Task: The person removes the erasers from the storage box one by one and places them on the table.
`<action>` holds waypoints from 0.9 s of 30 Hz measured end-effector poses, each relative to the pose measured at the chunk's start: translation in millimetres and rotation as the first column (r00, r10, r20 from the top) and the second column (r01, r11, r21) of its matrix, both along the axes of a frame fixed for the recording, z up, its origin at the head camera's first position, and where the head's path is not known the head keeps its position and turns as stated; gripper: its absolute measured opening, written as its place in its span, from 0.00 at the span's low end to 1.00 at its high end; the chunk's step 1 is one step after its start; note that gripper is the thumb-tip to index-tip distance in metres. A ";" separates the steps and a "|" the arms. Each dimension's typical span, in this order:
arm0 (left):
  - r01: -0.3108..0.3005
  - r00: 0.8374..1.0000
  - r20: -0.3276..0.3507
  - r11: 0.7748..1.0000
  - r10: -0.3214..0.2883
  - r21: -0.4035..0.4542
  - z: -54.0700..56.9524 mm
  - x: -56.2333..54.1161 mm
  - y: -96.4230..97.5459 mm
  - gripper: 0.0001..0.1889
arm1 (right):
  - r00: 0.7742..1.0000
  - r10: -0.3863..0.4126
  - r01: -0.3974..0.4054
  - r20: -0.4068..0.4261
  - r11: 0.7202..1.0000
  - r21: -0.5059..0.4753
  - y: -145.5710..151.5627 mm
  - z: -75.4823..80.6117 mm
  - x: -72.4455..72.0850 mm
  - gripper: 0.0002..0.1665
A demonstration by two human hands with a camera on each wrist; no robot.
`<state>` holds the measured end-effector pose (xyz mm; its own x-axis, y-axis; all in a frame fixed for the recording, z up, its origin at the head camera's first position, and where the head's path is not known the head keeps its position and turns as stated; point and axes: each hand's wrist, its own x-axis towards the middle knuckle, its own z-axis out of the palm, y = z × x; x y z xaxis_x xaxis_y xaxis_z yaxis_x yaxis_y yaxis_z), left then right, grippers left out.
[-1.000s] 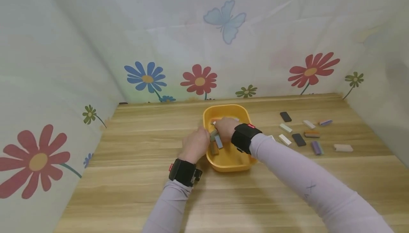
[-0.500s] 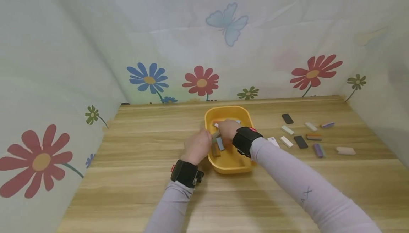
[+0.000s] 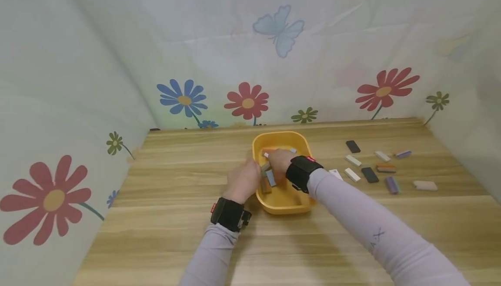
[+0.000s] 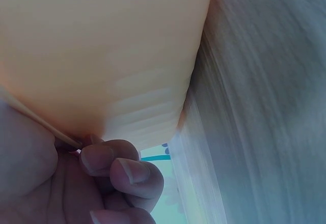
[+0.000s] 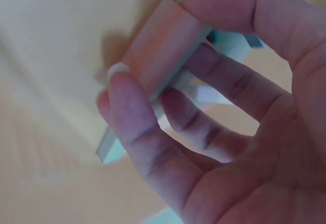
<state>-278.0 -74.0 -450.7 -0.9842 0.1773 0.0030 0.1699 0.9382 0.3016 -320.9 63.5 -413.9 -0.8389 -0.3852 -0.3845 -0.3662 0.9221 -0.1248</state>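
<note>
A yellow plastic basin (image 3: pixel 283 210) stands on the wooden table. My left hand (image 3: pixel 244 180) grips its left rim; in the left wrist view the curled fingers (image 4: pixel 136 175) press close to the basin's outer wall (image 4: pixel 107 35). Inside the basin, my right hand (image 3: pixel 280 162) pinches a small orange-pink eraser-like block (image 5: pixel 165 43) between thumb and fingers. Beneath the right hand lie more blocks, among them a blue-grey one (image 3: pixel 270 178) and a brown one (image 3: pixel 265 185). The right hand hides part of the basin's inside.
Right of the basin lie several loose blocks: black (image 3: pixel 353 146), white (image 3: pixel 352 174), purple (image 3: pixel 391 185), orange and grey (image 3: pixel 385 168), beige (image 3: pixel 425 185). A white curtain (image 3: pixel 328 59) with printed flowers borders the table behind and at both sides.
Both hands keep nearly the same places at the basin. The whole head view has shifted slightly, moving the scene a little right and down.
</note>
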 end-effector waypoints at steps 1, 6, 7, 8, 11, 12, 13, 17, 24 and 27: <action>0.001 1.000 0.001 1.000 -0.001 -0.009 0.0 -0.1 -1.0 0.13 | 1.000 -0.006 0.006 0.022 1.000 -0.004 -0.3 1.9 -0.4 0.48; 0.037 0.999 -0.011 0.996 -0.038 -0.081 -1.4 -1.1 -4.3 0.12 | 0.997 0.038 -0.037 0.073 0.999 -0.012 6.7 19.5 -6.3 0.35; 0.038 0.999 -0.011 0.996 -0.039 -0.084 -1.5 -1.1 -4.4 0.13 | 0.996 0.068 -0.067 0.061 0.998 -0.010 9.6 25.2 -7.8 0.26; 0.041 0.999 -0.008 0.995 -0.042 -0.087 -1.6 -1.0 -4.6 0.12 | 0.995 0.091 -0.091 0.051 0.996 -0.011 13.1 30.8 -10.1 0.17; 0.007 1.000 0.008 0.999 -0.007 -0.048 -1.3 -0.7 -5.0 0.14 | 0.992 0.123 -0.123 0.002 0.992 -0.023 26.6 48.9 -19.1 0.13; -0.007 1.000 0.013 0.999 0.007 -0.037 -1.1 -0.6 -5.3 0.15 | 0.993 0.120 -0.120 -0.018 0.992 -0.034 31.7 54.9 -23.0 0.16; -0.023 1.000 0.016 1.000 0.023 -0.019 -0.8 -0.5 -5.9 0.15 | 0.994 0.107 -0.109 -0.033 0.993 -0.051 37.0 60.5 -26.9 0.18; -0.026 1.000 0.014 0.999 0.026 -0.027 -1.8 0.7 -8.0 0.14 | 0.995 0.056 -0.064 -0.087 0.994 -0.089 61.4 71.0 -42.9 0.18; -0.019 1.000 0.011 0.997 0.020 -0.074 -4.2 4.6 -4.4 0.14 | 0.985 -0.010 0.002 -0.171 0.999 -0.050 125.1 50.7 -67.4 0.13; -0.046 0.999 0.026 0.997 0.047 -0.056 -5.0 4.9 -3.5 0.15 | 0.974 -0.081 0.070 -0.214 0.996 -0.056 155.9 32.7 -76.6 0.11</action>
<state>-273.1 -77.5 -455.7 -0.9909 0.1305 -0.0328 0.1181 0.9601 0.2533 -397.5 219.4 -381.2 -0.9274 -0.3309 -0.1743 -0.3186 0.9431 -0.0951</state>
